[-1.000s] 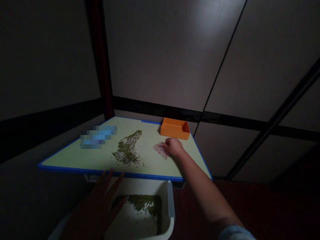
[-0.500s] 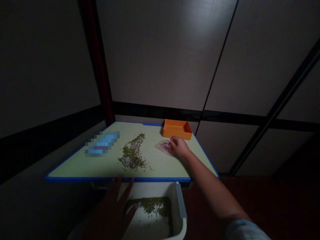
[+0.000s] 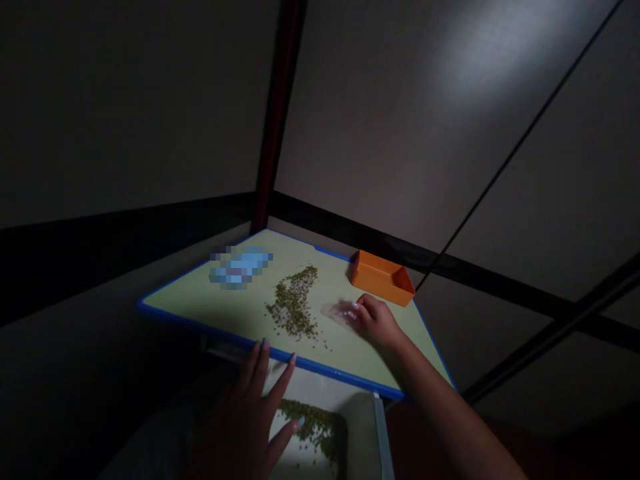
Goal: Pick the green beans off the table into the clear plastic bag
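right hand (image 3: 380, 323) pinching clear sheet (image 3: 341, 313) by edge, prob for control; left hand (image 3: 247, 413) open, splayed by table (image 3: 350, 357), maybe steadying it

Orange open-topped box (image 3: 383, 290) at far right corner of table (image 3: 200, 303); table top pale yellow-green, rim blue; blue item (image 3: 243, 267) on table's left side, pixelated, can't tell what it is; dark red post (image 3: 277, 113) upright in the corner behind table; grey wall panels (image 3: 380, 133) behind, thin dark seam (image 3: 520, 140) running diagonally; black band (image 3: 340, 230) low across wall; whitish glare (image 3: 495, 60) upper right; reddish floor (image 3: 425, 433) lower right, very dim.
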### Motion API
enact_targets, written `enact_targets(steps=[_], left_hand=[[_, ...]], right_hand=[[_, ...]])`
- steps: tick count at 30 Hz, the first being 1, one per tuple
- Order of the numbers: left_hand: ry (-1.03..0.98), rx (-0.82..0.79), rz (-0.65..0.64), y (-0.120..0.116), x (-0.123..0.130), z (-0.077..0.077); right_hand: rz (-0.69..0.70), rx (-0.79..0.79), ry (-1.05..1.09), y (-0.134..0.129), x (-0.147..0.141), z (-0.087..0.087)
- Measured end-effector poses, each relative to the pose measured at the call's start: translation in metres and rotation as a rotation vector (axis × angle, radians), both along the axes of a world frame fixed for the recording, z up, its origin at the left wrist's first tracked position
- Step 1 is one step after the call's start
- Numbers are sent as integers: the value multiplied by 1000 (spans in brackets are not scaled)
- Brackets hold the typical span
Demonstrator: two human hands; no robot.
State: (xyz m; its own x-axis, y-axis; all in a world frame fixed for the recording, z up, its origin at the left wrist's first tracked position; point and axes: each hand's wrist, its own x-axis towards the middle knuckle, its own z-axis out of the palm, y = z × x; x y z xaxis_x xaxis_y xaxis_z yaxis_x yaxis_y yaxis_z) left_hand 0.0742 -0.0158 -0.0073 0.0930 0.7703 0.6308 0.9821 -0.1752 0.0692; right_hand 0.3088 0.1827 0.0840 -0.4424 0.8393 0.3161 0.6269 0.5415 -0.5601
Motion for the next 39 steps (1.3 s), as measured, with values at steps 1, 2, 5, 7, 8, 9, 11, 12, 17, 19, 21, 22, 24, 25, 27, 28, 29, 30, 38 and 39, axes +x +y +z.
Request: enact_targets(steps=[1, 2, 5, 7, 8, 9, 11, 12, 17, 19, 21, 22, 24, 25, 27, 28, 29, 30, 38, 39], left_hand=[[5, -8, -1, -1, 1, 2], [6, -25, 7, -2, 2, 3], [1, -32, 24, -3, 4, 3], [0, 0, 21, -2, 5, 0], [4, 16, 18, -2, 4, -1], [12, 29, 16, -2, 4, -2], [39, 38, 15, -2, 3, -3], [51, 36, 20, -3, 2, -3], [69, 15, 36, -5, 1, -2], [73, 12, 32, -6, 0, -1], [81, 8, 13, -8, -1, 0], [86, 2, 2, -8, -1, 1], [90, -8, -4, -9, -2, 3], [90, -9, -1, -9, -2, 3], [84, -9, 0, -9, -2, 4], [80, -11, -3, -9, -1, 3], [78, -11, -8, -8, -1, 3], [76, -12, -11, -8, -1, 3], [45, -52, 5, -7, -4, -1], [47, -60, 5, -7, -4, -1]], right_hand=[[36, -9, -33, -3, -5, 4], [73, -8, -70, -7, -12, 8], [201, -36, -99, -17, -36, 24], [297, -52, -90, -20, -58, 36], [344, -42, -112, -20, -70, 41], [385, -5, -150, -18, -83, 47], [472, 114, -219, -12, -109, 56], [514, 177, -244, -7, -122, 60], [675, 258, -335, 12, -172, 66], [728, 265, -359, 14, -181, 63], [762, 283, -380, 13, -183, 60], [769, 296, -395, 12, -183, 58], [760, 317, -440, 10, -178, 56], [752, 321, -465, 9, -176, 55], [745, 320, -505, 9, -170, 53], [745, 318, -516, 9, -167, 52], [746, 319, -520, 10, -164, 50], [751, 322, -517, 11, -161, 48], [824, 338, -426, 25, -142, 31], [832, 339, -423, 26, -140, 30]])
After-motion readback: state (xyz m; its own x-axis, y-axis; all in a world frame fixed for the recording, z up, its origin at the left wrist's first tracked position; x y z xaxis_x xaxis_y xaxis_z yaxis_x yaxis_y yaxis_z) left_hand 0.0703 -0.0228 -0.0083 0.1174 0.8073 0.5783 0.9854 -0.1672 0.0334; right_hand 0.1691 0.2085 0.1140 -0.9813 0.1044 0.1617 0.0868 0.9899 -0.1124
